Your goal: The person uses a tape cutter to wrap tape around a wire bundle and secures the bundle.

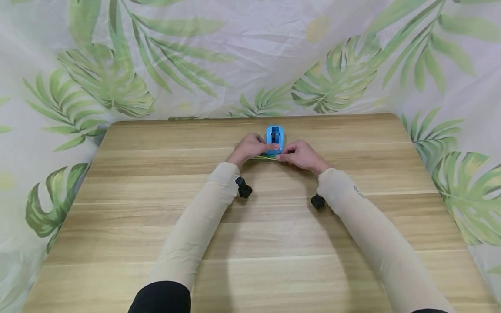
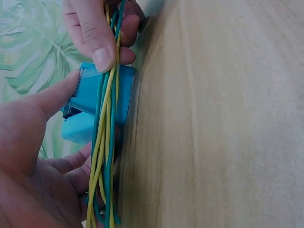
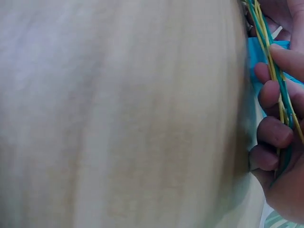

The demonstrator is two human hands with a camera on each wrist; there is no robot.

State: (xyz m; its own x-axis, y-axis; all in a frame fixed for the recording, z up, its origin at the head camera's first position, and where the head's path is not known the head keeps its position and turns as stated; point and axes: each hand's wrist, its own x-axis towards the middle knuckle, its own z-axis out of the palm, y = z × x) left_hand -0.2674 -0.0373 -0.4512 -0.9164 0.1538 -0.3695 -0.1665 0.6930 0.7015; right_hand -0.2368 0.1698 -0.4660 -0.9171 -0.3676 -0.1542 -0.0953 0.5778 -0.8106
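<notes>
A blue tape dispenser (image 1: 275, 129) stands near the far edge of the table, between both hands. Yellow and green wires (image 2: 108, 123) run as a loose bundle along its front. My right hand (image 1: 300, 155) pinches the bundle between thumb and fingers, its other fingers curled in the right wrist view. At the serrated cutter, a short clear strip of tape (image 2: 91, 72) reaches towards the right thumb. The left hand (image 1: 249, 147) stretches its thumb to the cutter edge and touches it. Its other fingers lie relaxed behind the wires, partly hidden by them.
The wooden table (image 1: 266, 234) has its far edge close behind the dispenser. A leaf-patterned cloth (image 1: 250, 56) hangs behind and beside the table. Black wrist cameras (image 1: 244, 188) sit on both sleeves.
</notes>
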